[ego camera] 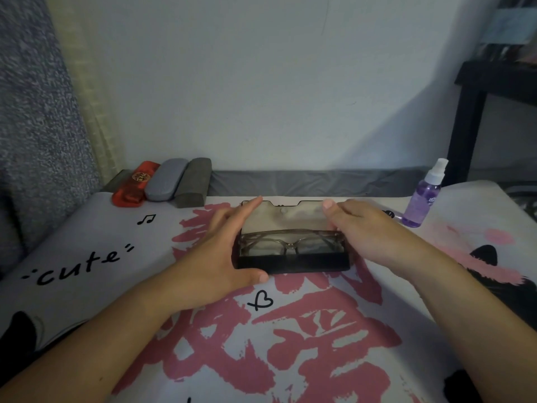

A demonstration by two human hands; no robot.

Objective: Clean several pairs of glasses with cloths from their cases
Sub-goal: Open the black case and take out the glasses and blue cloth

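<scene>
The right hand (369,228) covers the right end of the open black case (293,261), and the left hand (220,251) covers its left end. The glasses (287,242) inside show only partly. Behind the red case (135,184), at the bed's far left corner, a dark object (116,181) is mostly hidden.

Black case (293,261), red case (135,184), purple spray bottle (424,196).
</scene>
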